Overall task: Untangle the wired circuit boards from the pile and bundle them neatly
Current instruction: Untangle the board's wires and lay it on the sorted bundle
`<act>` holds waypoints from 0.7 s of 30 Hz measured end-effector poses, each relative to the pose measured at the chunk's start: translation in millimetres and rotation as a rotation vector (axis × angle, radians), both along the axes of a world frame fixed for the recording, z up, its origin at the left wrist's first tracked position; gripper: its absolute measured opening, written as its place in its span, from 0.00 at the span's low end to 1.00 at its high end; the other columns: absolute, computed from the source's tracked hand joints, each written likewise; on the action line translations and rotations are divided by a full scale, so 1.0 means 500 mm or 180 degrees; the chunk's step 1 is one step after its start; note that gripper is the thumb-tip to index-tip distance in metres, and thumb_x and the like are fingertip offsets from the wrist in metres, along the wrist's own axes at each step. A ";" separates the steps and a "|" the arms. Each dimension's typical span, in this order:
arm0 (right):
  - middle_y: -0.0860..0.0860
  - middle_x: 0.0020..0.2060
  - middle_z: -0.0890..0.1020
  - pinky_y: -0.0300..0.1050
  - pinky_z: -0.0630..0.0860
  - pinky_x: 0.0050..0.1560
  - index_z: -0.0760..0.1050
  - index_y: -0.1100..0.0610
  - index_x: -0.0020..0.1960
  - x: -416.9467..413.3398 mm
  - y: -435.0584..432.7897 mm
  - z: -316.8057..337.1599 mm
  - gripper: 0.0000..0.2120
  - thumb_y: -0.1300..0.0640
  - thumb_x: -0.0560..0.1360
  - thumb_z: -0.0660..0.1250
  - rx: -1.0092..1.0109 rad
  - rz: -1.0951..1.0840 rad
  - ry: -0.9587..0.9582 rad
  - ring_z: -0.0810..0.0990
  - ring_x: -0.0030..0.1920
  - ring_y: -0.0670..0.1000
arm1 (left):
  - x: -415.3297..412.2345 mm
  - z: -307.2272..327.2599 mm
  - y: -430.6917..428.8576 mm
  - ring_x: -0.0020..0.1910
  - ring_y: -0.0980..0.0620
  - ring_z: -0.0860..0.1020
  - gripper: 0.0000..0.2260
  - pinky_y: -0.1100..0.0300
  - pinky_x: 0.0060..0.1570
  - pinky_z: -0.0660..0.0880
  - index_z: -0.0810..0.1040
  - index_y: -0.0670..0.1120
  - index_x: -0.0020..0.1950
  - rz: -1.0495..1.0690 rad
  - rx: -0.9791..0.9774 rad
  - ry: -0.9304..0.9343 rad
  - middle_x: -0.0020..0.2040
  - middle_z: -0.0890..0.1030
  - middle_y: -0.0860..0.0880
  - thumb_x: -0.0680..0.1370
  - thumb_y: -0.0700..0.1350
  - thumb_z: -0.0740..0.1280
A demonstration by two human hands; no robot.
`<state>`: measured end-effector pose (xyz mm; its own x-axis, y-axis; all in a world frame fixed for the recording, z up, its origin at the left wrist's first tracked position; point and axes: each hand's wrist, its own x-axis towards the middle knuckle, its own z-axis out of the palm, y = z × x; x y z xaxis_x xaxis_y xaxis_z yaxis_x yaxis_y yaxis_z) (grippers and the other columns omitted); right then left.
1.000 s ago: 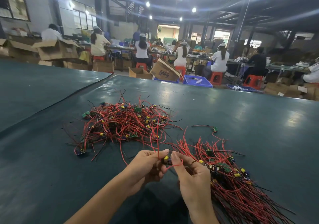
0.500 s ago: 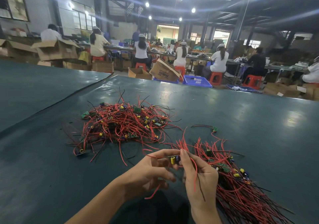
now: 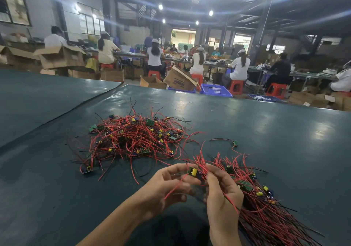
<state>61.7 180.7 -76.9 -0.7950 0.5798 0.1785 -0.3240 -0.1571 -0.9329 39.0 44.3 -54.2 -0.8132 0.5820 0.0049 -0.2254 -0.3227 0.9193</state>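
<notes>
Between our hands, over the table (image 3: 284,141), we hold one small circuit board (image 3: 193,171). Our left hand (image 3: 167,187) pinches its edge, lower fingers (image 3: 187,186) blurred, and our right hand (image 3: 220,192) grips its red wires. Our right wrist hides part of the bundle (image 3: 266,213), which is cut off below. Beyond lies the tangled pile (image 3: 133,137).
</notes>
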 end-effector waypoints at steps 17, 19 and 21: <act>0.54 0.32 0.85 0.34 0.76 0.31 0.87 0.53 0.37 0.030 -0.017 0.040 0.09 0.66 0.68 0.73 0.0039 0.0832 0.0320 0.80 0.29 0.46 | 0.003 0.003 0.015 0.27 0.52 0.76 0.16 0.62 0.31 0.72 0.80 0.47 0.39 0.0647 -0.0067 -0.0050 0.33 0.80 0.46 0.68 0.60 0.74; 0.56 0.36 0.86 0.38 0.80 0.37 0.87 0.55 0.39 0.031 -0.016 0.040 0.05 0.63 0.68 0.73 0.0035 0.0864 0.0272 0.84 0.36 0.50 | 0.012 0.005 0.014 0.30 0.53 0.76 0.19 0.60 0.35 0.71 0.82 0.48 0.43 0.0314 -0.0285 0.0133 0.35 0.81 0.47 0.70 0.64 0.72; 0.56 0.34 0.85 0.41 0.80 0.35 0.86 0.55 0.39 0.034 -0.017 0.043 0.05 0.56 0.66 0.74 -0.0008 0.0889 0.0168 0.83 0.34 0.52 | 0.017 0.006 0.015 0.32 0.52 0.77 0.23 0.59 0.37 0.71 0.83 0.44 0.51 0.0243 -0.0441 0.0279 0.40 0.82 0.44 0.72 0.63 0.70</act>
<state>78.9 171.9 -55.3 -0.9137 0.3400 0.2226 -0.3158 -0.2493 -0.9155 47.4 51.9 -51.4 -0.8550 0.5187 0.0018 -0.1221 -0.2046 0.9712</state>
